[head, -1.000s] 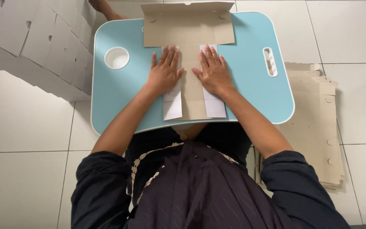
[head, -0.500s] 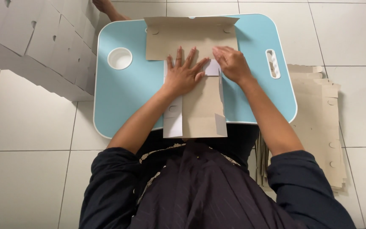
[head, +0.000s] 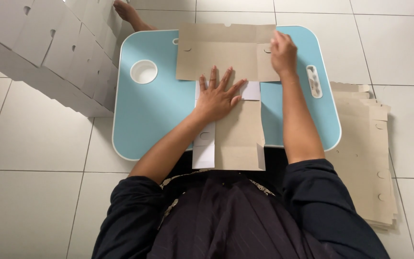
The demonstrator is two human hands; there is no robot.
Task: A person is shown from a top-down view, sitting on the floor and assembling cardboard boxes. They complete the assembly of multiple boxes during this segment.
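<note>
A flat brown cardboard box blank lies on a light blue lap table, with white inner flaps showing at its edges. My left hand presses flat on the middle of the blank, fingers spread. My right hand is at the far right corner of the blank, fingers pinching its side flap. The blank's near end hangs over the table edge toward my lap.
A round white cup recess sits at the table's far left and a slotted handle at its right. Folded white boxes are stacked at the left. A pile of flat cardboard blanks lies on the floor at right. A bare foot shows beyond the table.
My right hand has moved from the blank's middle out to its far right flap. My left hand has slid forward to the centre. The side panels are folded inward.
</note>
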